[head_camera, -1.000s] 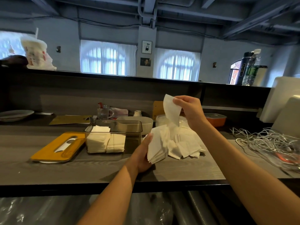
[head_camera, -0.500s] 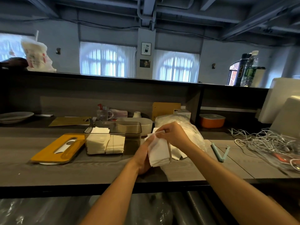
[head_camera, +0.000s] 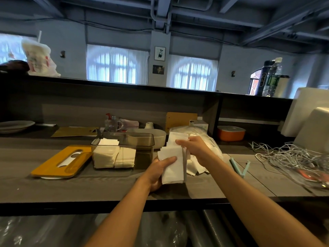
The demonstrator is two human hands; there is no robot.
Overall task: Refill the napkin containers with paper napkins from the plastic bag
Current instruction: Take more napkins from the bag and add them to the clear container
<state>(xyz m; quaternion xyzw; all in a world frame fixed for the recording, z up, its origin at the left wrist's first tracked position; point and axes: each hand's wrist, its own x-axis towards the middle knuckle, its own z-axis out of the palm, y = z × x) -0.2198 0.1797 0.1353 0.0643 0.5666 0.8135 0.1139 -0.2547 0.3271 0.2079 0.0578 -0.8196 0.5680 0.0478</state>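
Napkins stand as a stack in the left hand, thumb curled over the front, above the near counter. The right hand pinches one napkin at the stack's top; half a second ago it lay lower, pressed onto the stack, and a second ago it held a napkin high. Loose napkins lie just right of the stack, by a pale clip. Left of the hands sits the clear container, part filled with two stacks, its yellow lid beside it. The plastic bag lies behind the right hand. Tangled cables lie far right, and an orange box sits at the back.
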